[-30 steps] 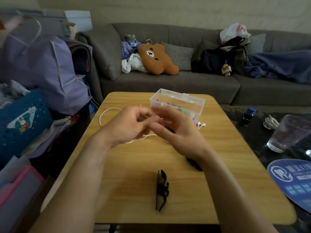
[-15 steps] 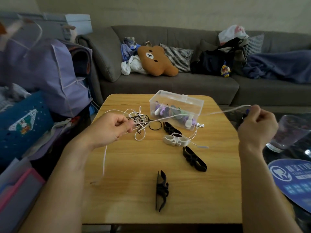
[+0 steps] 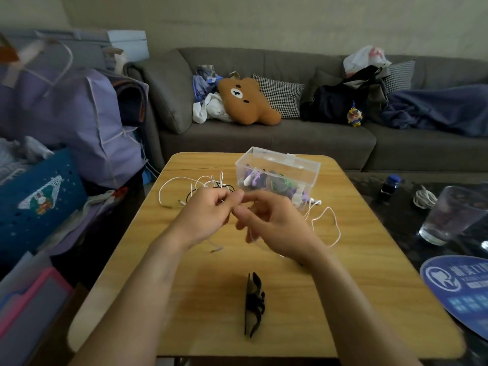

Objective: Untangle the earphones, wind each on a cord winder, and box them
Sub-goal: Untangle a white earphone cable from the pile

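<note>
**Still at the knot: both hands on the white cord**

Here we have our left hand (image 3: 208, 215) and right hand (image 3: 269, 220) brought together above the middle of the wooden table (image 3: 184, 299), fingertips meeting. Both seem to pinch the white earphone cord (image 3: 327, 225), fingers curled; the exact grip is blurred, so we judge rather than see it. We hold it low and central, probably to work a tangle loose while the slack trails either side. The rest of the tangle (image 3: 208, 187), white and black cords together, lies just behind our left hand. The clear box (image 3: 303, 165) stands beyond, already holding wound cords. A black cord winder (image 3: 253, 305) waits near us, presumably within reach for winding.
</note>
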